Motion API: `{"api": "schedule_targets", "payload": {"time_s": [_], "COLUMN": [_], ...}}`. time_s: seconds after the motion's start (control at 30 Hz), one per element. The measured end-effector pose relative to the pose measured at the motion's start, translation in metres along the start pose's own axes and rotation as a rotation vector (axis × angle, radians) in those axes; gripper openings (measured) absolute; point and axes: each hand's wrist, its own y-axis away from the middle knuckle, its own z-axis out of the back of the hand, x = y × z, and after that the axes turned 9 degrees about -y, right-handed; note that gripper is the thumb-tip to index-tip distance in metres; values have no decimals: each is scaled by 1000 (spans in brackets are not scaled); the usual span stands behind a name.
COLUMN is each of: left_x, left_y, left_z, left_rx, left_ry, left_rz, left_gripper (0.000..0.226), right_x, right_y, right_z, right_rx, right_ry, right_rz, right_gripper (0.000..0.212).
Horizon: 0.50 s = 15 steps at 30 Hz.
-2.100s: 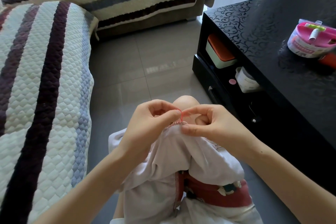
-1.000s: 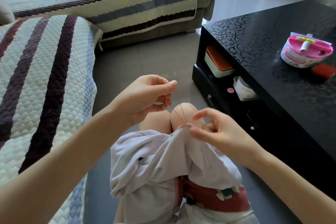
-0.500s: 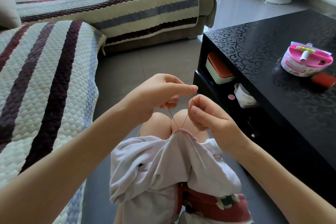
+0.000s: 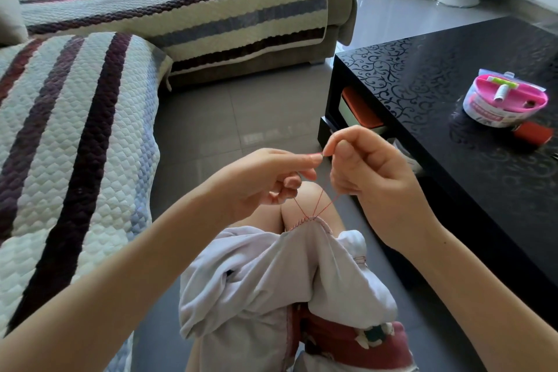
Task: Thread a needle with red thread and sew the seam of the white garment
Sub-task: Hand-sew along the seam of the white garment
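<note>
fingers [image 4: 299, 158] of the left hand [image 4: 265, 181] and right hand [image 4: 371, 172] pinched red thread [image 4: 318, 202] above the seam [image 4: 305, 220]; the garment [image 4: 265, 278] lay over the knees. mid-stitch, probably knotting; the next move called for a gentle, even pull.

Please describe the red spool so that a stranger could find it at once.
Start at the black table on the right. Near its right side sits a round pink sewing kit; the spool lies just in front of it. It alone is a plain orange-red cylinder.
</note>
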Motion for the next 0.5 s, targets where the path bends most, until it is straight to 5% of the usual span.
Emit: {"api": "schedule_targets", "payload": {"time_s": [0.2,0.37,0.5], "left_x": [37,56,57], "left_y": [7,11,14], "left_z": [-18,-28,-31], "left_rx": [109,62,-67], "left_ry": [-160,-123,-45], "left_rz": [-62,-182,-137], "left_gripper": [35,37,14], "right_x": [12,17,23], "right_y": [-5,-9,-15], "right_z": [10,24,35], "right_rx": [-124,-186,-279], "right_ry": [-170,113,200], "right_rz": [4,28,38], "right_gripper": [17,16,16]}}
